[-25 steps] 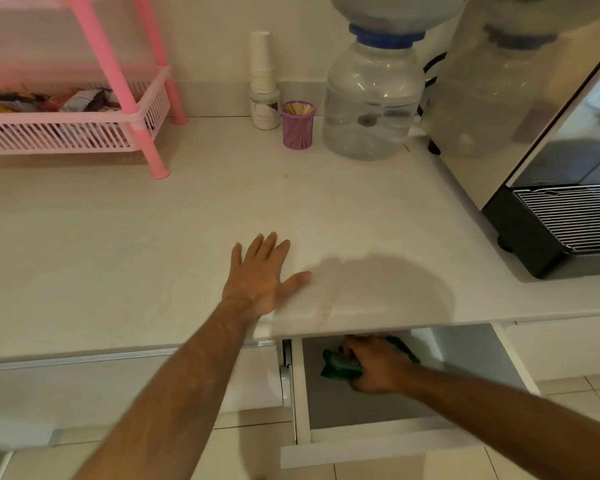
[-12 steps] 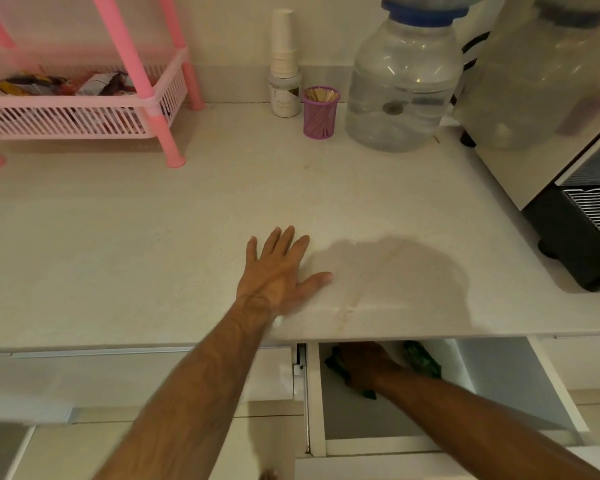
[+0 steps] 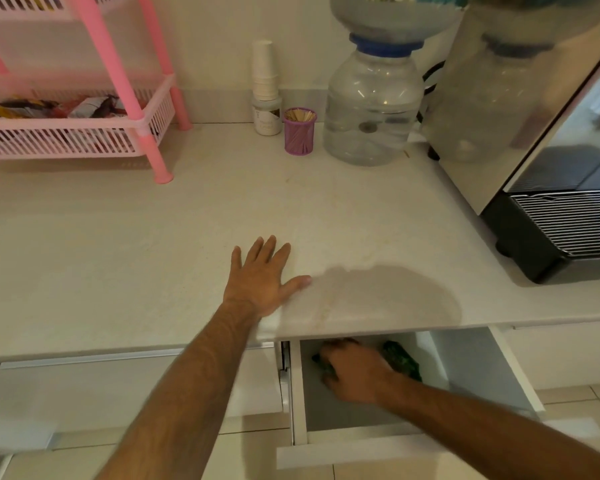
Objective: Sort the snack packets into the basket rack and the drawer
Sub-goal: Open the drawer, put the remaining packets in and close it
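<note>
My left hand (image 3: pixel 260 282) lies flat and open on the white counter (image 3: pixel 118 254), fingers spread. Below the counter edge a white drawer (image 3: pixel 299 393) stands pulled out. My right hand (image 3: pixel 355 374) is inside it, fingers curled on a green snack packet (image 3: pixel 326 368) that it mostly hides. A second green packet (image 3: pixel 400 362) lies just to the right of that hand, at the back of the drawer. The pink basket rack (image 3: pixel 66 142) stands at the far left of the counter, with several snack packets (image 3: pixel 90 107) in its lower basket.
Along the back wall stand a stack of paper cups (image 3: pixel 264 71) on a small jar, a purple toothpick holder (image 3: pixel 299 131) and a big clear water bottle (image 3: pixel 371 109). A steel machine with a black drip tray (image 3: pixel 561 230) fills the right side.
My right hand has moved further back in the drawer with the green packet, partly under the counter edge. My left hand has stayed flat on the counter.
</note>
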`<action>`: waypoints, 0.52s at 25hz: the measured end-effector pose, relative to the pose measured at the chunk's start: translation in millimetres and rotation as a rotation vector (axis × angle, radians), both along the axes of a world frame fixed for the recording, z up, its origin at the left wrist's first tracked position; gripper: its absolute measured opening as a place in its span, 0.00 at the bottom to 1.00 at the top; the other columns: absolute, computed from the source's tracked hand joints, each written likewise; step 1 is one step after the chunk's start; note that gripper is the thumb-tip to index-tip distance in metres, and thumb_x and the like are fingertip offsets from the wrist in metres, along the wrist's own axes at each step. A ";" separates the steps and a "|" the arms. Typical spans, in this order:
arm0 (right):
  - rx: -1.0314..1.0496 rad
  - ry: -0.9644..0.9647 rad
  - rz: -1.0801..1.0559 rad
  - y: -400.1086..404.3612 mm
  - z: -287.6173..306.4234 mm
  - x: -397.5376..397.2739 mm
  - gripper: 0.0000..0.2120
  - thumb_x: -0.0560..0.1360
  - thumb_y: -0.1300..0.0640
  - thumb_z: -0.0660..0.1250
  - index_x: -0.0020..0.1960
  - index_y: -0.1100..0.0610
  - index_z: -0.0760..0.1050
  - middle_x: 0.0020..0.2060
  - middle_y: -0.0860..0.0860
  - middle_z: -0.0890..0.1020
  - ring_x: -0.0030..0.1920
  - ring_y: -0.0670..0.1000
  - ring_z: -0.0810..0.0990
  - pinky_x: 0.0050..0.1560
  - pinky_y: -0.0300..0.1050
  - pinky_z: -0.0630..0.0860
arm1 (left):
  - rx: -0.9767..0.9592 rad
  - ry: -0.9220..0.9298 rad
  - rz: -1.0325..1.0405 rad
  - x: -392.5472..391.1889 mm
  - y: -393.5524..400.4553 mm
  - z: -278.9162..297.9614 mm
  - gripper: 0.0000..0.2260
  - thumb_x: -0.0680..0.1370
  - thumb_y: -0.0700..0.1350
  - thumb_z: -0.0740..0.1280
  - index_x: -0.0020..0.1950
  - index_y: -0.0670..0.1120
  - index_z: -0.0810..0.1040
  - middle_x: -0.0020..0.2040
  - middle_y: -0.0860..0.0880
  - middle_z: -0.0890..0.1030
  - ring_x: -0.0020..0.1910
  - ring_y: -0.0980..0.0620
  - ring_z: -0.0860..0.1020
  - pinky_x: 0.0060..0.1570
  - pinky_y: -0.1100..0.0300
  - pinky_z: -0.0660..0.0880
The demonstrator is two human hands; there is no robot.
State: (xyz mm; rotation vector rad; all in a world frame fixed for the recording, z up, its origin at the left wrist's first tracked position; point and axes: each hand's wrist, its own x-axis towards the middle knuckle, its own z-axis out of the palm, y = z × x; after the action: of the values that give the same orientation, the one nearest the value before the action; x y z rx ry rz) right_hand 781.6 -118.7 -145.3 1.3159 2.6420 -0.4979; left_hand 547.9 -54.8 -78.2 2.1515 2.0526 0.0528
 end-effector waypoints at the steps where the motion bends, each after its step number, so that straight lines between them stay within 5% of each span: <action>1: -0.001 0.045 -0.010 -10.5 15.9 3.4 0.12 0.74 0.43 0.63 0.52 0.49 0.73 0.49 0.49 0.81 0.46 0.51 0.80 0.47 0.45 0.78 | -0.002 0.012 0.012 2.2 -2.3 0.3 0.43 0.72 0.78 0.37 0.81 0.56 0.48 0.83 0.50 0.46 0.81 0.48 0.43 0.77 0.39 0.40; 5: 0.023 0.156 -0.073 -61.5 52.6 17.3 0.18 0.76 0.33 0.55 0.56 0.44 0.70 0.53 0.43 0.77 0.52 0.44 0.73 0.51 0.42 0.71 | -0.017 0.017 0.114 12.2 -15.7 -1.0 0.36 0.76 0.72 0.36 0.81 0.57 0.45 0.83 0.49 0.45 0.81 0.47 0.42 0.77 0.39 0.40; 8: 0.160 0.139 -0.055 -98.0 54.6 32.8 0.38 0.74 0.25 0.48 0.73 0.49 0.66 0.74 0.48 0.68 0.74 0.53 0.64 0.74 0.55 0.57 | -0.039 0.010 0.160 15.7 -25.9 -2.9 0.33 0.78 0.69 0.35 0.81 0.57 0.42 0.83 0.50 0.42 0.81 0.47 0.40 0.77 0.39 0.38; 10: 0.299 0.091 -0.032 -108.7 54.6 40.2 0.47 0.73 0.22 0.48 0.77 0.56 0.63 0.78 0.54 0.61 0.78 0.60 0.56 0.73 0.64 0.48 | -0.043 0.011 0.164 15.5 -32.9 -3.7 0.32 0.79 0.68 0.35 0.81 0.57 0.41 0.82 0.49 0.41 0.81 0.48 0.39 0.76 0.39 0.37; 13: 0.386 0.088 -0.006 -107.0 57.7 39.1 0.51 0.71 0.21 0.50 0.78 0.58 0.57 0.79 0.58 0.57 0.78 0.64 0.54 0.70 0.69 0.51 | -0.052 0.016 0.169 15.2 -39.5 -4.3 0.32 0.79 0.68 0.36 0.81 0.57 0.40 0.82 0.49 0.40 0.81 0.47 0.39 0.76 0.38 0.37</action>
State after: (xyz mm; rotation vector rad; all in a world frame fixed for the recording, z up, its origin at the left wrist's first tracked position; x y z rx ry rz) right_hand 820.7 -225.8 -87.6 1.4269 2.9116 -0.0430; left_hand 563.1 -94.3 -82.5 1.9509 2.2152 0.0033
